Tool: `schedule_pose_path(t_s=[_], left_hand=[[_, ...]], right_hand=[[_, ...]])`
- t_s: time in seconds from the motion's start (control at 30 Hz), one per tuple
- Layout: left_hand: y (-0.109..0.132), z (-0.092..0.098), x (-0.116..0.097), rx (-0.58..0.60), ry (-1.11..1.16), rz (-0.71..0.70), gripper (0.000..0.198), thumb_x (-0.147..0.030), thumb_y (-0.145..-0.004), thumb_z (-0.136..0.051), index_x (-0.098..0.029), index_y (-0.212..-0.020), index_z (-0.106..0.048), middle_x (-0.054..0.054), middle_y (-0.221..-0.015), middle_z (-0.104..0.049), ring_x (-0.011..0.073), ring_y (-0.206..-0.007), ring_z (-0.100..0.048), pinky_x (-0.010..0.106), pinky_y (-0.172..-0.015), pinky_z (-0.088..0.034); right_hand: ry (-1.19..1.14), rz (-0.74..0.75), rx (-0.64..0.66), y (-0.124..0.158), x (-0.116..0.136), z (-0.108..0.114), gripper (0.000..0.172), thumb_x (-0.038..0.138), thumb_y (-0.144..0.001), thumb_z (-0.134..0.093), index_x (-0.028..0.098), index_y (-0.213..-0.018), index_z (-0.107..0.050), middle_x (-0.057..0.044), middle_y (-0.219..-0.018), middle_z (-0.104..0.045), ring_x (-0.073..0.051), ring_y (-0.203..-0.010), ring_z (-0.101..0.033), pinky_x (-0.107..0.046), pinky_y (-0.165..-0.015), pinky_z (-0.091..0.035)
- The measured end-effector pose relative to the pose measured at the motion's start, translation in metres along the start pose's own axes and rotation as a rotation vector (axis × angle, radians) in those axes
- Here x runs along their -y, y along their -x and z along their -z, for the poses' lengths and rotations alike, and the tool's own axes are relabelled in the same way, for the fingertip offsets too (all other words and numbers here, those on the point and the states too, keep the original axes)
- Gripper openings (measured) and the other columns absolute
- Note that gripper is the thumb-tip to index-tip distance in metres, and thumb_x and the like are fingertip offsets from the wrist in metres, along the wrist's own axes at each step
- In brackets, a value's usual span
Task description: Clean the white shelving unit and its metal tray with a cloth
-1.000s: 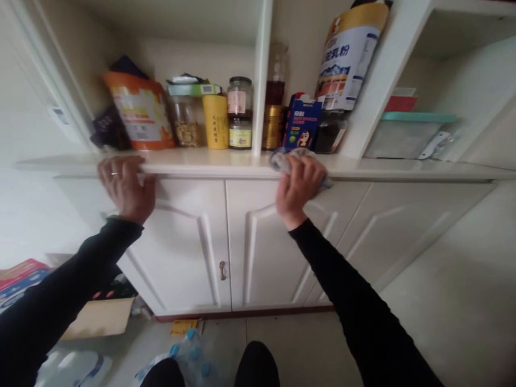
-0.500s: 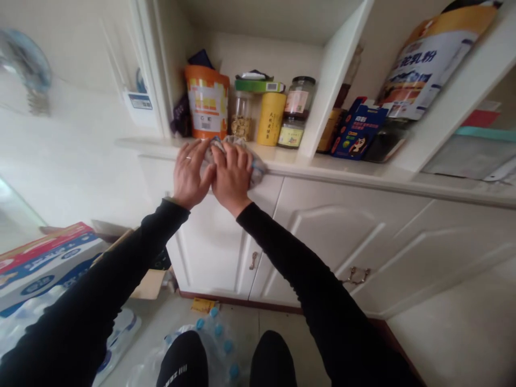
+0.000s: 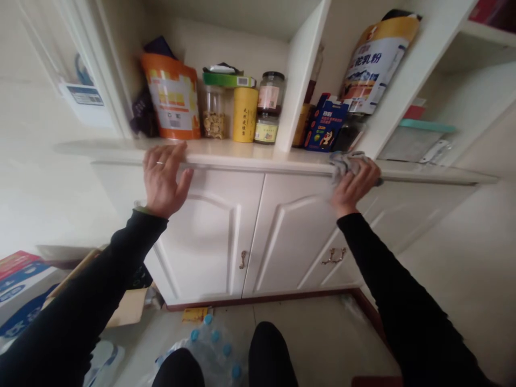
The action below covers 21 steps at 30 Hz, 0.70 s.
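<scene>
My right hand (image 3: 357, 180) presses a crumpled grey cloth (image 3: 342, 164) against the front edge of the white cabinet ledge (image 3: 226, 153), below the blue box and dark jar. Its fingers are wrapped over the cloth. My left hand (image 3: 165, 180) rests on the same ledge further left, under the orange tub (image 3: 173, 99). That hand holds nothing, and its thumb stands apart from the fingers. Between the hands, behind the ledge edge, stand a clear jar of dried pieces (image 3: 214, 115), a yellow canister (image 3: 244, 115) and two stacked dark-lidded jars (image 3: 269, 102).
The blue box (image 3: 326, 123) and a large milk powder bag (image 3: 374, 64) fill the middle compartment. A teal-lidded container (image 3: 419, 142) sits right. Cabinet doors with handles (image 3: 242, 259) lie below. Wrapped bottles (image 3: 212, 349) stand by my knees; cartons (image 3: 24, 290) stand at left.
My right hand has slid the cloth far right along the ledge, away from my left hand. My left hand has come off the cloth onto the ledge. The view has shifted right.
</scene>
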<state>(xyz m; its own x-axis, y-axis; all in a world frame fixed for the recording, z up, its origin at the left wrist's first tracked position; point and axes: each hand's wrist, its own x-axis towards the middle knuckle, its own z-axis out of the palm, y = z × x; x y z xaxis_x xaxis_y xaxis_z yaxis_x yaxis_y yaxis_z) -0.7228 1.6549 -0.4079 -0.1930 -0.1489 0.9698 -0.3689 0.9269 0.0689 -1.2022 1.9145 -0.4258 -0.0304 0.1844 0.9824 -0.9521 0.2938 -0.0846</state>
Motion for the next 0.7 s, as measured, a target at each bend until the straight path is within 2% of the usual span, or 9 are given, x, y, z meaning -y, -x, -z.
schedule_pose_path(t_s=[0.1,0.2,0.27,0.3,0.4,0.5,0.57,0.63,0.7], left_hand=[[-0.001,-0.007,0.001,-0.038,0.056,0.03,0.094,-0.091,-0.098,-0.038,-0.024,-0.157,-0.067,0.005,-0.152,-0.076,0.0364,-0.153,-0.058,0.064,-0.142,-0.026],[0.0,-0.01,0.002,-0.127,0.019,-0.037,0.081,-0.079,-0.1,-0.042,-0.027,-0.156,-0.07,0.006,-0.148,-0.08,0.0372,-0.145,-0.066,0.064,-0.137,-0.033],[0.001,-0.008,0.004,-0.153,-0.014,-0.081,0.072,-0.071,-0.103,-0.044,-0.031,-0.156,-0.071,0.004,-0.147,-0.081,0.0359,-0.142,-0.068,0.064,-0.134,-0.038],[0.001,-0.006,0.005,-0.152,-0.022,-0.09,0.068,-0.069,-0.104,-0.045,-0.035,-0.155,-0.072,0.002,-0.147,-0.081,0.035,-0.141,-0.069,0.064,-0.132,-0.039],[0.001,-0.001,0.008,-0.141,-0.019,-0.091,0.062,-0.071,-0.107,-0.043,-0.043,-0.155,-0.071,-0.004,-0.148,-0.081,0.0338,-0.141,-0.069,0.064,-0.131,-0.041],[0.001,0.001,0.01,-0.137,0.009,-0.096,0.066,-0.08,-0.108,-0.038,-0.046,-0.155,-0.07,-0.006,-0.147,-0.081,0.0338,-0.139,-0.069,0.066,-0.129,-0.042],[0.0,0.0,0.011,-0.122,0.033,-0.079,0.069,-0.086,-0.107,-0.036,-0.048,-0.153,-0.071,-0.009,-0.146,-0.081,0.0334,-0.138,-0.068,0.067,-0.129,-0.042],[-0.001,-0.002,0.009,-0.117,0.055,-0.052,0.072,-0.09,-0.105,-0.035,-0.049,-0.15,-0.072,-0.01,-0.145,-0.081,0.0334,-0.138,-0.068,0.067,-0.131,-0.042],[-0.002,-0.005,0.006,-0.129,0.086,-0.018,0.074,-0.094,-0.102,-0.037,-0.048,-0.147,-0.074,-0.011,-0.143,-0.082,0.0341,-0.138,-0.068,0.068,-0.133,-0.041]], right_hand=[[0.007,-0.046,-0.052,0.009,0.074,-0.024,0.071,0.064,-0.116,-0.017,0.022,-0.137,-0.071,-0.022,-0.144,-0.065,-0.04,-0.141,-0.06,-0.073,-0.125,-0.043],[-0.081,0.083,0.147,0.019,0.165,-0.05,0.061,0.057,-0.117,-0.027,0.024,-0.145,-0.069,-0.019,-0.153,-0.06,-0.038,-0.15,-0.054,-0.069,-0.131,-0.04],[-0.094,0.175,0.29,0.019,0.19,-0.056,0.055,0.052,-0.116,-0.036,0.027,-0.154,-0.066,-0.016,-0.16,-0.057,-0.037,-0.155,-0.05,-0.066,-0.133,-0.038],[-0.099,0.247,0.348,0.017,0.186,-0.053,0.054,0.053,-0.116,-0.038,0.029,-0.156,-0.066,-0.015,-0.162,-0.056,-0.036,-0.156,-0.05,-0.063,-0.134,-0.038],[-0.1,0.442,0.388,0.007,0.111,-0.031,0.066,0.064,-0.116,-0.029,0.027,-0.153,-0.069,-0.016,-0.16,-0.06,-0.033,-0.151,-0.054,-0.057,-0.128,-0.044],[0.012,0.299,0.17,-0.002,-0.005,0.001,0.093,0.075,-0.113,-0.006,0.016,-0.142,-0.072,-0.027,-0.145,-0.066,-0.036,-0.138,-0.06,-0.059,-0.121,-0.046],[0.089,0.143,0.044,-0.006,-0.07,0.019,0.099,0.08,-0.111,-0.003,0.013,-0.137,-0.071,-0.03,-0.137,-0.067,-0.039,-0.135,-0.061,-0.061,-0.122,-0.044],[0.099,-0.003,0.012,-0.01,-0.108,0.028,0.098,0.08,-0.112,-0.004,0.011,-0.142,-0.066,-0.032,-0.142,-0.061,-0.043,-0.141,-0.057,-0.065,-0.124,-0.038],[0.088,-0.131,-0.021,-0.013,-0.115,0.027,0.097,0.078,-0.113,-0.003,0.008,-0.144,-0.062,-0.033,-0.143,-0.056,-0.047,-0.144,-0.054,-0.069,-0.125,-0.033]])
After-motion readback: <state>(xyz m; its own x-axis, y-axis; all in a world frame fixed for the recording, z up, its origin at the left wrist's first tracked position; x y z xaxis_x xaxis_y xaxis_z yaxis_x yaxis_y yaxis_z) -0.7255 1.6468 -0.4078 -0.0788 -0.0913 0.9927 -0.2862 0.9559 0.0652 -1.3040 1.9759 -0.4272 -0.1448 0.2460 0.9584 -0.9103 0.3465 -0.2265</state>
